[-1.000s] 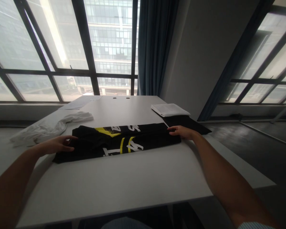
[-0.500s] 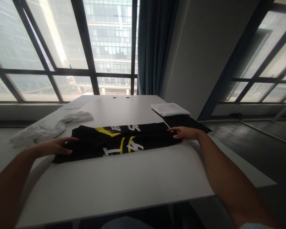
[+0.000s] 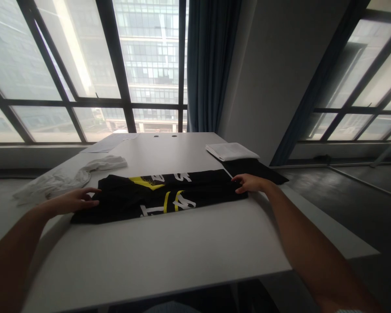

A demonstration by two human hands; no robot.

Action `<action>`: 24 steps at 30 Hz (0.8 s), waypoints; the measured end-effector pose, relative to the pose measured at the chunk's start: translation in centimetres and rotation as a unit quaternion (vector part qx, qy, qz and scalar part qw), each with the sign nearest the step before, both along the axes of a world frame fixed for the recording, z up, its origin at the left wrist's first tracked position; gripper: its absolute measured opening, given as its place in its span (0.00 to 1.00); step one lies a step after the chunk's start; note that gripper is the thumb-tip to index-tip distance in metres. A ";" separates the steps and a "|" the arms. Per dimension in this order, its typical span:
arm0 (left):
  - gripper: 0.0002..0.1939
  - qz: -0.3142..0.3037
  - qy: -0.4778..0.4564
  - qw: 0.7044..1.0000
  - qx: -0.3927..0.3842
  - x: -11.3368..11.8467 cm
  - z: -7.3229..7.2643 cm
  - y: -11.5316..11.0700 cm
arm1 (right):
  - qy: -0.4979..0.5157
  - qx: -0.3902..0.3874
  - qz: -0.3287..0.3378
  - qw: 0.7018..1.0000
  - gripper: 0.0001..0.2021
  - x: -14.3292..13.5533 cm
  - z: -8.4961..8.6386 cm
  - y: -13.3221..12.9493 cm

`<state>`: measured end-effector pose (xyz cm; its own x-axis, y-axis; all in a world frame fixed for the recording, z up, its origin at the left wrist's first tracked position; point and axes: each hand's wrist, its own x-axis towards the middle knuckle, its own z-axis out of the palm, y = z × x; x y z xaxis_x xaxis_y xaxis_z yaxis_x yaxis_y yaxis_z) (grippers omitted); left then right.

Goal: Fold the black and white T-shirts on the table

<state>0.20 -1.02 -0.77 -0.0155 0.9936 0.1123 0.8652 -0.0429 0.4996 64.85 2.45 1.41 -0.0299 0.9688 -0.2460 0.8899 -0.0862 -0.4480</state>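
A black cloth [image 3: 156,199] lies flat and long from left to right, in the middle of the white table [image 3: 169,252]. It looks folded. It has white letters and yellow stripes on it, and its left end is a bit bumpy.

The left hand [image 3: 72,201] is at the left end of the black cloth. Its thumb and pointing finger are apart, with a gap between them. I cannot tell if the fingers pinch any cloth. The right hand [image 3: 251,182] is at the right end, with its fingertips at the edge. Its thumb and finger look a little apart too, and I cannot tell if cloth is caught between them.

On the left, just past the left hand, is a crumpled white cloth [image 3: 65,180]. On the far right side is a folded white cloth [image 3: 232,151], neat and flat. It sits partly on a dark cloth [image 3: 257,168], which lies near the right hand.

At the far left of the table are some white papers [image 3: 106,142]. Past the table are a big window [image 3: 146,65] and a blue curtain [image 3: 203,65]. A gray wall [image 3: 267,87] stands to the right.
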 end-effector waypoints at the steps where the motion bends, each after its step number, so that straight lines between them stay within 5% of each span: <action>1: 0.45 -0.010 0.007 1.000 0.016 0.5 0.5 0.3 | -0.026 0.020 0.012 0.999 0.30 -0.4 0.2 -0.1; 4: 0.44 -0.086 0.030 0.992 0.090 3.3 1.5 1.1 | -0.148 0.056 0.020 0.987 0.29 -2.1 0.8 -0.6; 7: 0.41 -0.203 0.063 0.969 0.128 7.5 1.0 1.0 | -0.244 0.135 0.028 0.960 0.28 -4.7 1.1 -1.3; 11: 0.35 -0.269 0.126 0.948 0.113 11.5 -0.8 0.3 | -0.140 0.278 0.166 0.936 0.20 -9.6 -0.3 -1.8; 17: 0.23 -0.265 0.131 0.942 0.159 11.2 -0.8 0.2 | -0.049 0.299 0.256 0.918 0.25 -14.3 -4.0 -1.6; 24: 0.20 -0.271 0.093 0.930 0.230 9.9 1.0 -0.1 | -0.062 0.298 0.220 0.927 0.24 -12.8 -4.4 -0.8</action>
<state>10.14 -1.08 0.24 0.5364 0.6952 0.4785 0.7236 -0.6707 0.1632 52.05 1.70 -3.00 -0.4613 0.8347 0.3008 0.8283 0.5267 -0.1912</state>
